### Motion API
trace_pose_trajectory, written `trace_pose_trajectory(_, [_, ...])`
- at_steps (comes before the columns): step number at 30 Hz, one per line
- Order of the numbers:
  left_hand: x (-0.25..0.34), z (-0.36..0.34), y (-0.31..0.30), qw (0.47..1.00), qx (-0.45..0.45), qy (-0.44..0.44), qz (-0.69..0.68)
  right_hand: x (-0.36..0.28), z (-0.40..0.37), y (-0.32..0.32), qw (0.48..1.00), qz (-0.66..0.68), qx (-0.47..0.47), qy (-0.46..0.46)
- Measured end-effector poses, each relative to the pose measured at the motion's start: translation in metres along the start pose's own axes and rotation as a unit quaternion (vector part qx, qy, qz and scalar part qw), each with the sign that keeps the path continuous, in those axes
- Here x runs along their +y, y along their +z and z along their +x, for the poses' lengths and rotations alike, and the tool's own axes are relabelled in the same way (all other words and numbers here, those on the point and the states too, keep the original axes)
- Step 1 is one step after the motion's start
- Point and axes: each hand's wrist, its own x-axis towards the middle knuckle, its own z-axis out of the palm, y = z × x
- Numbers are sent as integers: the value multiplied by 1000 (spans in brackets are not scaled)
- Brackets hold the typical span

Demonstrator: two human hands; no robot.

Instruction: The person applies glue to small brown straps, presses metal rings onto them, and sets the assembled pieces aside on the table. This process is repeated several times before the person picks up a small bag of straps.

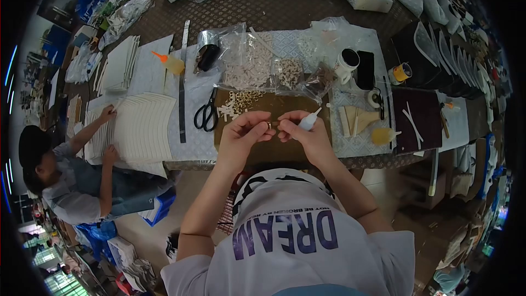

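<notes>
My left hand [247,131] is closed, its thumb and forefinger pinching a small gold metal ring [269,125]. Close beside it on the right, my right hand [304,136] is curled around a small white squeeze bottle [309,120] whose narrow nozzle points up and away. The right thumb and forefinger come together near the ring; whatever lies between their tips is too small to make out. Beyond my hands, a pile of gold metal rings [246,98] and short white strips [229,108] lies on a brown board [274,156].
Black scissors [206,114] and a steel ruler [183,93] lie to the left. Bags of small pieces [249,63] sit behind the board. On the right are a mug [346,64], a phone [365,70] and a yellow glue bottle [383,136]. A co-worker [71,170] handles layered sheets [143,126] at left.
</notes>
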Motion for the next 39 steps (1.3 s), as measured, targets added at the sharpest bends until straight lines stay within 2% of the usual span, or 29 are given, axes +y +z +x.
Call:
trace_pose_trajectory(4, [-6, -7, 12, 999, -28, -23, -19, -5, -14, -9, 999, 26, -27, 31])
trace_pose_trajectory(10, [-12, -15, 47, 996, -71, -49, -10, -15, -45, -31, 999, 47, -15, 13])
trace_pose_trajectory(13, [-19, -15, 65, 995, -84, -43, 36, -17, -65, -47, 999, 22, -3, -43])
trace_pose_trajectory(16, [-28, -18, 90, 992, -94, -19, 86, -20, -89, -62, 991, -63, 47, -105])
trace_pose_trajectory(21, [-51, -27, 129, 985, -125, -7, 119, -11, -128, -90, 968, -158, 124, -148])
trace_pose_trajectory(24, [-57, -32, 149, 984, -147, -63, 72, -14, -150, -99, 963, -140, 166, -161])
trace_pose_trajectory(28, [-73, -34, 161, 973, -199, -75, 95, -9, -175, -118, 955, -141, 194, -174])
trace_pose_trajectory(30, [-75, -31, 167, 968, -207, -96, 105, -9, -187, -127, 933, -171, 237, -208])
trace_pose_trajectory(34, [-71, -27, 184, 957, -209, -197, 50, 3, -212, -145, 909, -184, 271, -258])
trace_pose_trajectory(36, [-70, -22, 190, 943, -236, -232, 36, -6, -237, -155, 941, -151, 246, -178])
trace_pose_trajectory(38, [-65, -22, 203, 936, -241, -249, 67, -17, -254, -158, 952, -136, 227, -156])
trace_pose_trajectory(39, [-61, -23, 209, 931, -241, -259, 84, -20, -258, -158, 924, -214, 248, -199])
